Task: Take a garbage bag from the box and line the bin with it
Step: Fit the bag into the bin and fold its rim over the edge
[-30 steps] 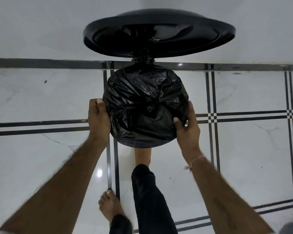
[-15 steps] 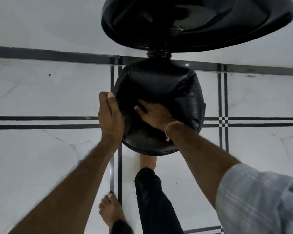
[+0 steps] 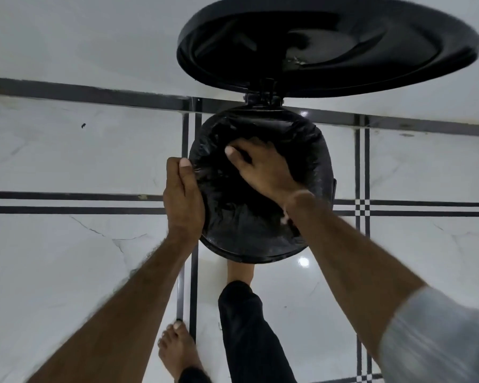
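Observation:
A round black pedal bin [image 3: 263, 257] stands on the floor below me, its lid [image 3: 329, 48] tipped up and open. A black garbage bag [image 3: 304, 139] lines it, folded over the rim. My left hand [image 3: 183, 197] grips the bag against the bin's left rim, thumb on top. My right hand [image 3: 263, 167] is down inside the bin's mouth with fingers spread, pressing the bag inward. The fingertips are lost in the dark plastic. The box is not in view.
White marble floor tiles [image 3: 67, 258] with black inlay lines surround the bin. A white wall [image 3: 94, 37] rises behind it. My bare right foot [image 3: 239, 273] is at the bin's base; my left foot [image 3: 177, 346] stands nearer, on the floor.
My right hand left the bin's right rim and went down into the bag, pushing it in. The bulging bag has sunk into the bin. The left hand stays on the left rim.

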Action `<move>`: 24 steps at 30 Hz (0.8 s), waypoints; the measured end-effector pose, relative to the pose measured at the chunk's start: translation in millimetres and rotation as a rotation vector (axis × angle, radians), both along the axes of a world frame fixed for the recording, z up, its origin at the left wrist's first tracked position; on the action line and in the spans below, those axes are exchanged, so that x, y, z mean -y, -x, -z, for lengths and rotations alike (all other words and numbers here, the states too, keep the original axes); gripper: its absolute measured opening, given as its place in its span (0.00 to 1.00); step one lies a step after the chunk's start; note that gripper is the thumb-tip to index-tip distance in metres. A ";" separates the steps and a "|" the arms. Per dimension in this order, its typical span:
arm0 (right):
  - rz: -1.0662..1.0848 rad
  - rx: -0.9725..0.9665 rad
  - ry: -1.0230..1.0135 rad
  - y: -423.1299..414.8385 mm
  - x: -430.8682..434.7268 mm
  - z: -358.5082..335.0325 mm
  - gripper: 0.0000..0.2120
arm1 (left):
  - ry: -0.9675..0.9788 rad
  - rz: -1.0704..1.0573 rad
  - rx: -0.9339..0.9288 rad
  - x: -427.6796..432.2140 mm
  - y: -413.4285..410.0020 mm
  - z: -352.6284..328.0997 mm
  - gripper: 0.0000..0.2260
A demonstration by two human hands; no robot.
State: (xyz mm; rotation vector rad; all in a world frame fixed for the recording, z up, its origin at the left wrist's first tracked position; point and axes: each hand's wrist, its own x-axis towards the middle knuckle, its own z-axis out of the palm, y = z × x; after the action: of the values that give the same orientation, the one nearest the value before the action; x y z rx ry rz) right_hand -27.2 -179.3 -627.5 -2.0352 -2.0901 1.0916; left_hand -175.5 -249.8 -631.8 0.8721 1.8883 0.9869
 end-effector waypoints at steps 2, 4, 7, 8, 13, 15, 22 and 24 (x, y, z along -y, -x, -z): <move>0.053 -0.056 0.201 9.3 -18.0 26.8 0.25 | -0.020 -0.003 0.003 0.5 0.2 2.9 0.13; 0.147 -0.146 0.285 11.9 -25.2 35.9 0.24 | -0.025 -0.003 0.008 0.5 0.5 3.6 0.13; 0.254 -0.202 0.097 9.2 -13.6 6.6 0.19 | -0.008 -0.007 0.010 -0.3 0.3 0.3 0.13; 0.300 -0.252 -0.034 9.1 -1.3 -11.8 0.17 | -0.012 -0.006 0.007 -0.5 0.1 -0.7 0.12; 0.353 -0.579 0.300 37.9 47.6 -55.2 0.17 | 0.016 -0.004 0.025 -0.9 0.9 -1.5 0.14; 0.387 -0.517 0.510 50.6 43.2 -26.4 0.17 | 0.028 -0.010 0.050 -0.7 2.2 -1.8 0.14; 0.544 -0.466 0.586 41.5 42.2 37.0 0.17 | 0.006 0.006 0.038 -0.4 1.7 0.4 0.14; 0.443 -0.454 0.413 29.7 51.7 -1.2 0.16 | 0.008 0.001 0.026 -0.7 1.0 -0.1 0.14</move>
State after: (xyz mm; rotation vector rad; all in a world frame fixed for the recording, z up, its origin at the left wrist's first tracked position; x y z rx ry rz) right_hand -56.9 -231.1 -626.3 -1.9960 -1.2041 1.7759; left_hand -176.5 -249.0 -631.7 0.8514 1.8691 0.9847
